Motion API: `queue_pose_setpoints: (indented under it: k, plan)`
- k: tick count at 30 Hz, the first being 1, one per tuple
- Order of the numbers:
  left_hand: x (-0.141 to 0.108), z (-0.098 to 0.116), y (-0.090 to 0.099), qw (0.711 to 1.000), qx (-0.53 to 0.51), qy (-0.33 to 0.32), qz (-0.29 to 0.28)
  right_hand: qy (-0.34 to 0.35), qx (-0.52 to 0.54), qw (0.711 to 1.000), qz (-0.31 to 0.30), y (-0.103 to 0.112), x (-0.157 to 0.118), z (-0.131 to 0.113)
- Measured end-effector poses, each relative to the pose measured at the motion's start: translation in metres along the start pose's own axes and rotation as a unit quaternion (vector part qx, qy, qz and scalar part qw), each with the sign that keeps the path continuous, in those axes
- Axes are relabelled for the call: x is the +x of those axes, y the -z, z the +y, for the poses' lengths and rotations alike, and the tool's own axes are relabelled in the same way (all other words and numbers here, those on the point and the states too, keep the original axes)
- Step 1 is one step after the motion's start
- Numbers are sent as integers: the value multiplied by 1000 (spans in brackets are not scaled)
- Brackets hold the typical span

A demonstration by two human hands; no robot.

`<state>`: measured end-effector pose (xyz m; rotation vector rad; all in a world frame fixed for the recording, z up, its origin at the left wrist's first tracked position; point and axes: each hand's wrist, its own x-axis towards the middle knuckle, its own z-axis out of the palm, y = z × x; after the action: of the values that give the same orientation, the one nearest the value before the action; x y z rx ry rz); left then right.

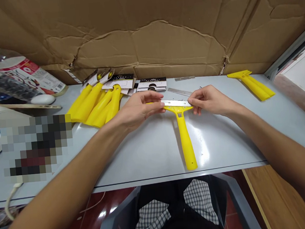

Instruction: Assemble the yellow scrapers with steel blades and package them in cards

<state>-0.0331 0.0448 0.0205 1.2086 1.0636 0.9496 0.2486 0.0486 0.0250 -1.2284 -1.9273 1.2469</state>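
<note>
Left hand (138,110), right hand (211,100) pinching steel blade (177,103) of yellow scraper (183,133)
Fingers (157,105) closed on blade ends; light, stiff, safest held by the handle (186,147)

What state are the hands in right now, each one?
Left hand: closed, holding the left end of the steel blade on the yellow scraper.
Right hand: closed, holding the blade's right end.

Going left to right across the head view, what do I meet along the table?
plastic bottle, pile of yellow scrapers, left hand, held yellow scraper, right hand, stacked yellow scrapers
</note>
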Motion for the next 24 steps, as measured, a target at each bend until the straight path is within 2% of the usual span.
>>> queue_pose_setpoints:
  k: [5,9,19,24]
  plan:
    - [0,0,-10,997,-26,38,62,10,-8,1000,19,-6,0,-2]
    - [-1,1,-15,995,-25,43,91,-4,29,998,53,-12,0,-6]
    - [-3,0,-13,995,13,8,96,-52,137,989,34,-14,0,-7]
    - [-4,4,-15,996,2,41,82,-47,146,987,48,-14,0,-8]
